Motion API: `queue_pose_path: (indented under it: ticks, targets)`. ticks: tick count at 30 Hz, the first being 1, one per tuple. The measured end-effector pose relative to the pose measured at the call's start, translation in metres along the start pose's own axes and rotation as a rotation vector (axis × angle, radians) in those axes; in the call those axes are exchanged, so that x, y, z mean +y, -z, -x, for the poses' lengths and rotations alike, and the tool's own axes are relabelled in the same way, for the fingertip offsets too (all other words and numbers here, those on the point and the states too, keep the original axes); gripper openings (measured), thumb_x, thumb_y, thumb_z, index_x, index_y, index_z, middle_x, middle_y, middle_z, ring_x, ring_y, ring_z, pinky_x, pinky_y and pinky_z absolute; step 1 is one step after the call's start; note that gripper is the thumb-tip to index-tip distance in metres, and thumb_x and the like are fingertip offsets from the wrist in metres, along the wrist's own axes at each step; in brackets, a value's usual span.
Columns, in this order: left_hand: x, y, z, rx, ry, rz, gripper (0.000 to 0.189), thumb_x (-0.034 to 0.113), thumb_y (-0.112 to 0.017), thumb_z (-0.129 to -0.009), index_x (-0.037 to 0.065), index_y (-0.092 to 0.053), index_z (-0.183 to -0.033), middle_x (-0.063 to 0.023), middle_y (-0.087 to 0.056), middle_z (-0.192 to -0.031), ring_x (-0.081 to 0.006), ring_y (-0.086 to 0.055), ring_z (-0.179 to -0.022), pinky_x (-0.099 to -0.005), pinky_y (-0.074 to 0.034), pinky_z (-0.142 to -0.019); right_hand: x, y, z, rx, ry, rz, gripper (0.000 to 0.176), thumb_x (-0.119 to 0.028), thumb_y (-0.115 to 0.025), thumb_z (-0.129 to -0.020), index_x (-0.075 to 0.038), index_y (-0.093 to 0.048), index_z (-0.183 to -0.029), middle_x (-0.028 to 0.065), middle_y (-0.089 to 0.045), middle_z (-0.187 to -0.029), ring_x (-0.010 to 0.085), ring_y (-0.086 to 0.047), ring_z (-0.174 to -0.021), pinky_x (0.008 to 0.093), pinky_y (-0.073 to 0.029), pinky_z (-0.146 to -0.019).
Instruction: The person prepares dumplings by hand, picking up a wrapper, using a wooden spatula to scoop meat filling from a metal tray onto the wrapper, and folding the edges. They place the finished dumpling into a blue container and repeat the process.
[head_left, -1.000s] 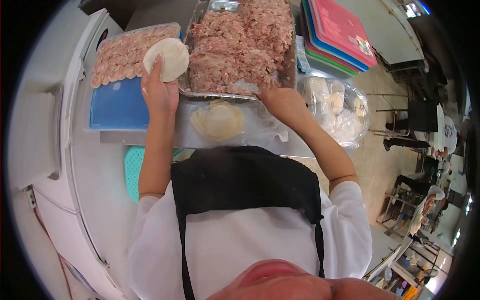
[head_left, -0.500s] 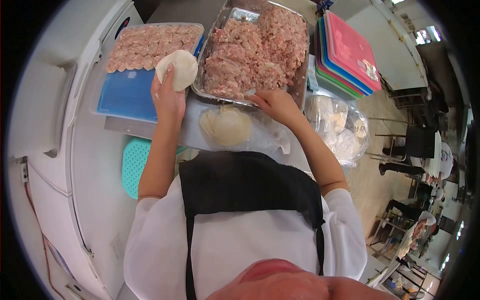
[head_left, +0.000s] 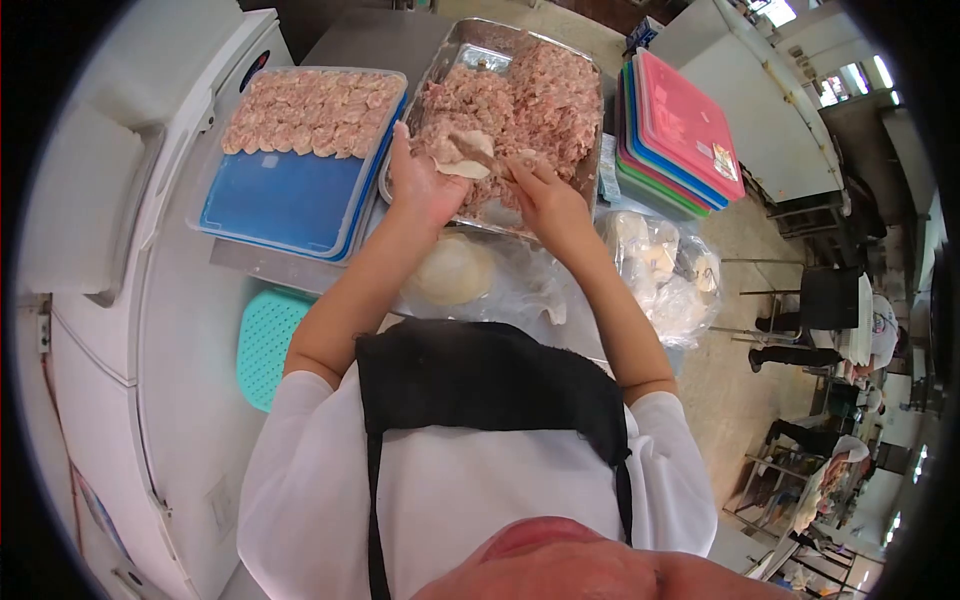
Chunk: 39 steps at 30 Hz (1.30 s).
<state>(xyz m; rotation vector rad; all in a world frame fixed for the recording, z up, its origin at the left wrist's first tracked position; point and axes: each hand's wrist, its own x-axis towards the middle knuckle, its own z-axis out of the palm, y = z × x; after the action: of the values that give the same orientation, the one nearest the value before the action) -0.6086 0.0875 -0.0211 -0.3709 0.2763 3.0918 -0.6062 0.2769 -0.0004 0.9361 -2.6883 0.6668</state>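
Note:
A round dough wrapper [head_left: 462,170] lies in my left hand [head_left: 422,188], whose palm is turned up with the fingers around the wrapper. My right hand [head_left: 548,200] grips a narrow flat spatula [head_left: 478,150], its tip over the wrapper. Some filling seems to be at that tip, but the detail is blurred. Both hands are over the near part of a metal pan [head_left: 390,180] heaped with ground meat filling [head_left: 555,100]. Below my wrists, a stack of round wrappers [head_left: 455,270] sits on plastic film.
To the left, a blue-lined tray [head_left: 280,200] bears rows of filled dumplings [head_left: 310,110]. Stacked coloured lids [head_left: 685,120] and a plastic bag of dough pieces [head_left: 665,265] are on the right. A turquoise perforated basket [head_left: 268,345] is lower left. Other people [head_left: 880,330] are farther right.
My left hand has moved right with the wrapper, from beside the dumpling tray to over the pan. My right hand has brought the spatula up to the wrapper. The view has shifted slightly.

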Motion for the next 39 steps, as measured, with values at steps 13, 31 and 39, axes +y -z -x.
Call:
queue_pose_path:
  ticks: [13,31,39]
  targets:
    - [0.021,-0.003,-0.006,0.06,-0.074,-0.129,0.079,0.064,-0.044,-0.088,0.0,-0.041,-0.134,-0.0238,-0.044,-0.136,-0.0411,-0.04,-0.127,-0.0604,-0.027,-0.106,-0.019,0.066,0.001,-0.141,0.031,0.245,0.024,-0.017,-0.058,-0.089,-0.007,-0.061,-0.11,0.0138,-0.062,-0.087,0.0361,-0.063,-0.075,0.0439,-0.05,-0.063]
    - [0.045,-0.048,0.02,-0.768,-0.676,-1.741,0.065,0.012,-0.079,-0.07,0.007,-0.051,-0.129,-0.0075,-0.057,-0.123,-0.0207,-0.056,-0.108,-0.0342,-0.042,-0.098,-0.012,0.101,0.008,-0.367,-0.291,-0.613,0.035,-0.03,-0.055,-0.096,-0.001,-0.065,-0.112,-0.0016,-0.051,-0.066,0.0055,-0.045,-0.059,0.0217,-0.037,-0.052]
    - [0.054,-0.042,0.004,-0.984,-0.349,-1.901,0.036,0.02,-0.074,-0.071,0.002,-0.064,-0.1,-0.0125,-0.066,-0.098,-0.0246,-0.062,-0.095,-0.0345,-0.047,-0.084,0.028,0.052,0.012,-0.278,-0.127,-0.485,0.031,-0.028,-0.06,-0.092,-0.005,-0.065,-0.112,0.0144,-0.066,-0.086,0.0242,-0.061,-0.07,0.0326,-0.048,-0.063]
